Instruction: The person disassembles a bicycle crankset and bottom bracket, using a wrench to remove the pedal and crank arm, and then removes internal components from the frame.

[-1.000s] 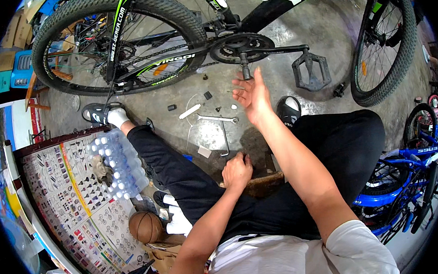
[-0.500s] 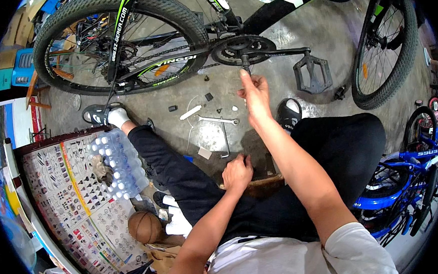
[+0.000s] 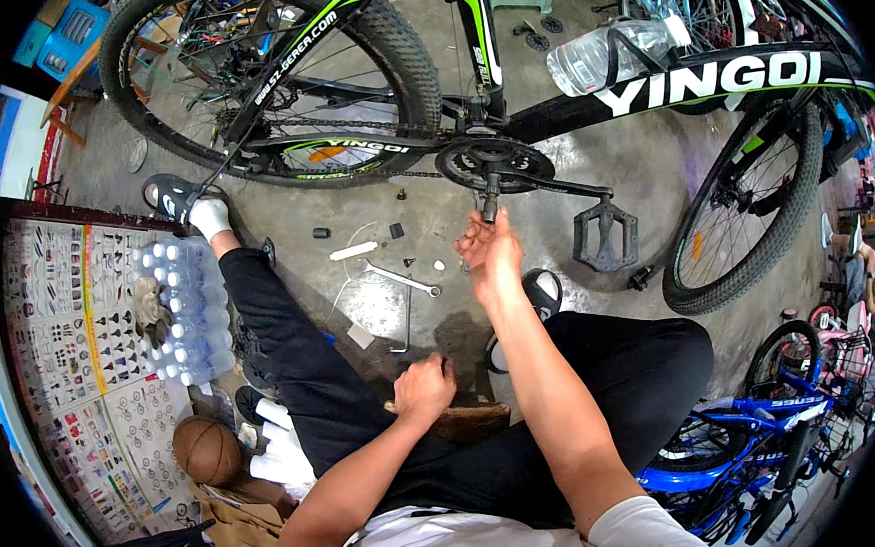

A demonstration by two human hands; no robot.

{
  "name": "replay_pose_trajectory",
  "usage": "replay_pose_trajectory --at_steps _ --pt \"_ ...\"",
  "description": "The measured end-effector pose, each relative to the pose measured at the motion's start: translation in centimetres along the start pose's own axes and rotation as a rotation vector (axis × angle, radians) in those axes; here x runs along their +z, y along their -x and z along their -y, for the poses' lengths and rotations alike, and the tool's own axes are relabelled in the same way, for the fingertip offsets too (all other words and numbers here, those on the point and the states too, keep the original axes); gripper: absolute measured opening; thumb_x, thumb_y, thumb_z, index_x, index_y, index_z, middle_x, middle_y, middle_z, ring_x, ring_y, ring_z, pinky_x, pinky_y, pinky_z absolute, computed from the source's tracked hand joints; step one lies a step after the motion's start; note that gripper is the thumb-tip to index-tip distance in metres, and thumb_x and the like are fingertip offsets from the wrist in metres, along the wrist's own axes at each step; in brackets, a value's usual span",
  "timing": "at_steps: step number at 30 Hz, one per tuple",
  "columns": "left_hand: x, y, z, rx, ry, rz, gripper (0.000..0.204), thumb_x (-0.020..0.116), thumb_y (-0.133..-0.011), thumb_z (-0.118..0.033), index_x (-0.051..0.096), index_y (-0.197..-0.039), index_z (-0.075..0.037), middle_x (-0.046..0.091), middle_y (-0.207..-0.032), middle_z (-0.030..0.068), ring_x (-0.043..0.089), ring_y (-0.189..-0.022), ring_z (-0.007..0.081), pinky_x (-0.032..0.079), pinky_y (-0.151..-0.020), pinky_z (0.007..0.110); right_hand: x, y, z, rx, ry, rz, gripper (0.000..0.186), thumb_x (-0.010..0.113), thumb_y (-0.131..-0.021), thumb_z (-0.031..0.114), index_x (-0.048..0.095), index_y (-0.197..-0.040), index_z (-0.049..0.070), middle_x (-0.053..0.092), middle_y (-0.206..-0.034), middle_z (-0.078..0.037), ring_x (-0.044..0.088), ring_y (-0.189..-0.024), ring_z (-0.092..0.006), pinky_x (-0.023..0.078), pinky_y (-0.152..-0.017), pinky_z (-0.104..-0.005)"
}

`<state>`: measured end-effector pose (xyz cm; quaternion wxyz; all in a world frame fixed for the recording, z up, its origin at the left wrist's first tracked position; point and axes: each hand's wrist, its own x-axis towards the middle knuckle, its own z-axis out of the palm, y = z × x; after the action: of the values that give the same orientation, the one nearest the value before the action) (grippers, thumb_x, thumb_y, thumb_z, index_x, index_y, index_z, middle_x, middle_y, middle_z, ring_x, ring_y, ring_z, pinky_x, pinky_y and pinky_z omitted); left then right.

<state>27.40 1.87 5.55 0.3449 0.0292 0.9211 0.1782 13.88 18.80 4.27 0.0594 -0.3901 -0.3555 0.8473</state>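
At the bottom bracket of a black-and-green bicycle, a dark metal crank puller [image 3: 491, 202] sticks out from the crank's centre. My right hand [image 3: 494, 260] pinches its near end between thumb and fingers, the other fingers loosely curled. Just beyond it are the chainring [image 3: 456, 164] and the crank arm [image 3: 563, 188], with a black platform pedal [image 3: 606, 235] at its right end. My left hand [image 3: 424, 387] is closed above my lap, and its curled fingers hide whatever may be inside. On the floor between my legs lie a combination wrench [image 3: 400, 278] and an L-shaped hex key [image 3: 406, 321].
A white tube [image 3: 354, 251] and small dark parts lie near the wrench. A pack of water bottles [image 3: 184, 309] and a basketball [image 3: 207, 451] are at left. Blue bicycles [image 3: 738, 436] stand at right. A clear bottle [image 3: 585, 62] sits on the bicycle frame.
The view has shifted, showing more of the bicycle frame and its bottle. My right hand stays at the crank puller, with its fingers slightly rearranged. My left hand remains curled near my lap.
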Motion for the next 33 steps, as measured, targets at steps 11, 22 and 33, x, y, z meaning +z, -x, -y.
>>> replay_pose_trajectory --at_steps 11,22,33 --pt "-0.3 0.0 -0.5 0.012 0.013 0.004 0.029 0.057 -0.095 -0.032 0.068 -0.096 -0.004 0.071 -0.086 0.0219 0.069 -0.083 0.0417 0.055 -0.075 0.052 0.2 -0.2 -0.4 -0.057 0.055 -0.01 0.067 0.048 -0.097 0.065 0.056 -0.111 0.001 0.057 -0.082 -0.005 0.055 -0.066 -0.0151 0.05 -0.067 -0.0337" --pt "0.3 0.0 -0.2 0.034 0.015 -0.012 0.03 0.057 -0.095 -0.031 0.067 -0.094 -0.003 0.071 -0.088 0.0232 0.069 -0.084 0.0425 0.055 -0.076 0.052 0.0 -0.1 -0.8 0.012 -0.124 0.071 0.066 0.048 -0.098 0.063 0.056 -0.117 0.0 0.057 -0.085 -0.005 0.057 -0.068 -0.0157 0.051 -0.067 -0.0337" --pt "0.1 -0.2 -0.3 0.027 0.011 0.002 0.03 0.058 -0.095 -0.03 0.068 -0.092 -0.002 0.071 -0.086 0.0227 0.07 -0.082 0.0406 0.055 -0.074 0.051 1.3 0.8 0.0 -0.049 -0.065 -0.016 0.046 0.051 -0.101 0.052 0.056 -0.101 0.006 0.058 -0.084 -0.005 0.056 -0.074 -0.0176 0.05 -0.075 -0.0361"
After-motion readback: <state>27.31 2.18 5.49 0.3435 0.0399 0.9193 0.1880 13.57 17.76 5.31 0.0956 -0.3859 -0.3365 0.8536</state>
